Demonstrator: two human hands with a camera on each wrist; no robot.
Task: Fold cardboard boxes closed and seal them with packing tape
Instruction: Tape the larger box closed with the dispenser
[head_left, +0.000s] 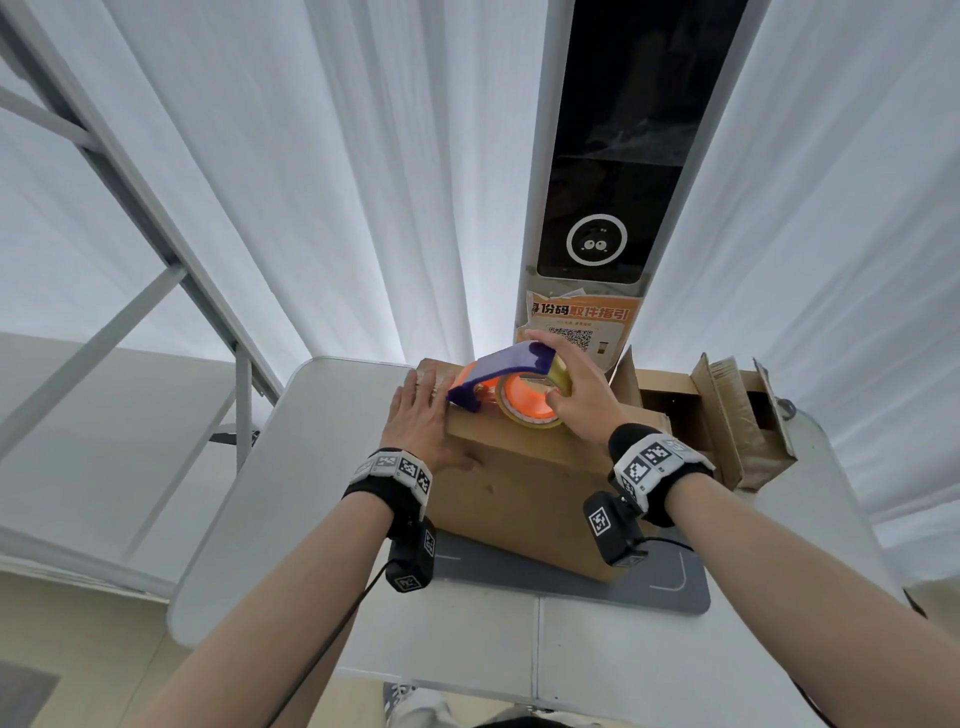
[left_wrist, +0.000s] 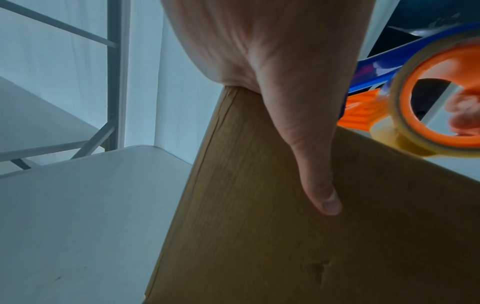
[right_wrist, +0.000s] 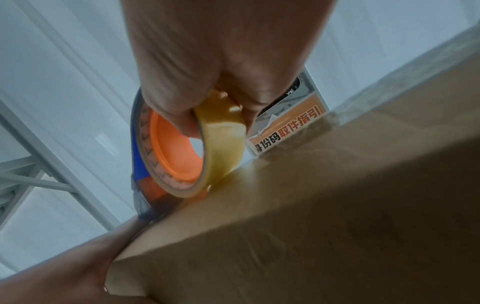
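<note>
Step in hand: laying packing tape along the closed top of the cardboard box (head_left: 524, 467), judged from dispenser resting on the top face near its left edge
Box position: standing on a grey mat (head_left: 675, 582) on the white table (head_left: 291, 467), near face toward the viewer
Box appearance: plain brown corrugated board, flaps folded shut; small dent low on the near face in the left wrist view; glossy strip along the far top edge in the right wrist view, probably tape already applied
Right hand (head_left: 576, 395): clamped on the tape dispenser (head_left: 511, 387), thumb hooked into the orange core, fingers curled over the blue frame and the yellowish roll
Left hand (head_left: 421, 423): fingers straight and flat, pressed on the box's left top edge, thumb (left_wrist: 315, 164) lying down the near face; holding nothing, only bracing
Dispenser appearance: blue arched frame, orange hub, translucent yellow-tinted tape; cutter end pointing left, touching the cardboard just beside the left fingers
Doing it well: keep roll low and square to the seam; draw in one steady line; hold firm downward pressure with the bracing palm so the box does not slide on the mat; keep left fingertips out of the cutter's path; rub tape flat before cutting
Risk: wrinkled or skewed strip if the dispenser tilts
Other box (head_left: 727, 415): open, flaps up, just behind and to the right, not yet folded
</note>
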